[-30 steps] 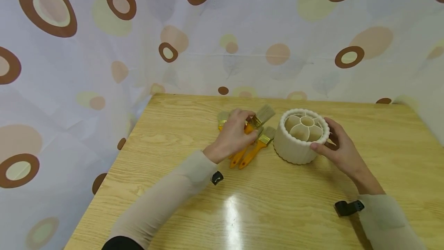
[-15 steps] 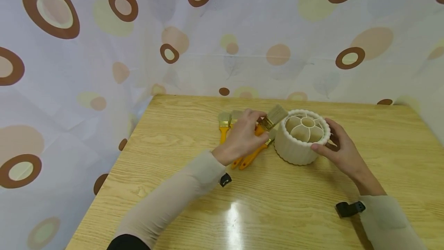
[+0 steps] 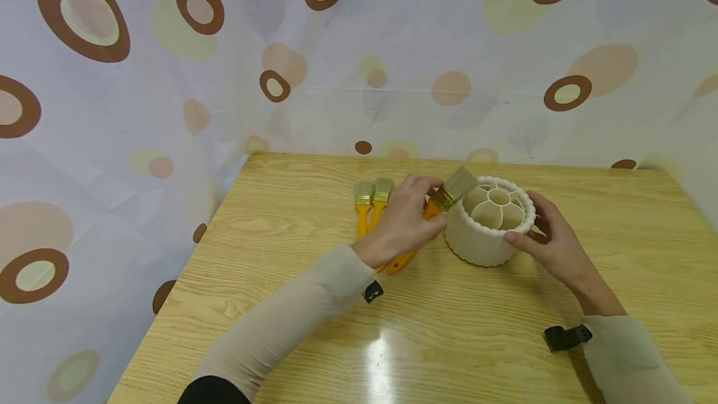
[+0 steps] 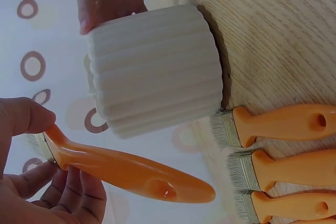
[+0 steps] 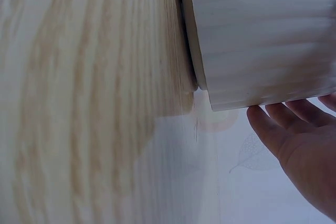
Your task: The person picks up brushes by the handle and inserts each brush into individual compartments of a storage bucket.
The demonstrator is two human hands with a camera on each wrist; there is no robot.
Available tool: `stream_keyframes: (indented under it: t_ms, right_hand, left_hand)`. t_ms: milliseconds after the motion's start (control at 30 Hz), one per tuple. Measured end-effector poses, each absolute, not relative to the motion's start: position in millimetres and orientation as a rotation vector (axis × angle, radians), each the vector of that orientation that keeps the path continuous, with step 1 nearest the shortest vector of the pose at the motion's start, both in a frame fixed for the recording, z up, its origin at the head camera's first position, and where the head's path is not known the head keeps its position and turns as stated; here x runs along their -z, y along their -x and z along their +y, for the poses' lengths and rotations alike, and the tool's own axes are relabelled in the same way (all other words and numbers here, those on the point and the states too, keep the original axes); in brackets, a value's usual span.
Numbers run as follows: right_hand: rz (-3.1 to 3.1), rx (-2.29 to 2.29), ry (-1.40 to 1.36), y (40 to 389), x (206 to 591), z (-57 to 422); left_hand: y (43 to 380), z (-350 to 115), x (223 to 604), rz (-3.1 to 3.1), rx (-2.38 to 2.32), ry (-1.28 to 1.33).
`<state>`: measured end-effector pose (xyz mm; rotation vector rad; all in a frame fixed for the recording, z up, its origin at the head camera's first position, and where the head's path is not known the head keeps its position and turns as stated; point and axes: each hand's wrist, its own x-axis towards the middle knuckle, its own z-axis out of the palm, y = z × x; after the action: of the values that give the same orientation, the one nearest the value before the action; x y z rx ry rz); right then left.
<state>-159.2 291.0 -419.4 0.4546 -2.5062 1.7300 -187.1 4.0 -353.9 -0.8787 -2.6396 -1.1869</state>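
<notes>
My left hand (image 3: pixel 401 220) pinches a paintbrush (image 3: pixel 457 186) near its metal band, between thumb and fingers. Its pale bristles point up and right, by the left rim of a cream round holder. In the left wrist view the orange handle (image 4: pixel 131 169) hangs off the table, its end free. The ribbed holder (image 3: pixel 477 242) has a scalloped rim and petal-shaped compartments around a central ring; no brush shows in them. My right hand (image 3: pixel 552 242) grips the holder's right side, thumb at the front rim. In the right wrist view several fingertips (image 5: pixel 257 111) touch its wall.
Several more paintbrushes (image 4: pixel 283 121) with orange handles lie on the wooden table (image 3: pixel 303 204) left of the holder, partly hidden under my left hand in the head view. A patterned curtain (image 3: pixel 392 48) stands behind the table's back edge.
My left hand has carried the paintbrush to the right, from above the other brushes to the holder's left rim. The right hand and the holder stay nearly in place.
</notes>
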Motion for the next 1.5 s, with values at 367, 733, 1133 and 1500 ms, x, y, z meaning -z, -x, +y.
stream_keyframes:
  t_ms: [367,733,1133,1500]
  right_hand:
    - [-2.533,-1.701,-0.436,158.6,419.8,292.1]
    - [-2.510,-1.735,-0.468,162.5,421.5,288.9]
    - [-2.520,-1.722,-0.440,158.7,419.1,291.2]
    - [-2.523,-1.719,-0.452,159.6,418.6,291.2]
  left_hand:
    - [186.9,13.9,346.9,-2.598,1.184,0.899]
    - [188.4,19.8,338.9,-2.530,1.196,0.925]
    - [187.3,37.5,324.7,-2.480,1.227,0.972]
    - [191.8,53.5,313.9,-2.447,1.333,0.984]
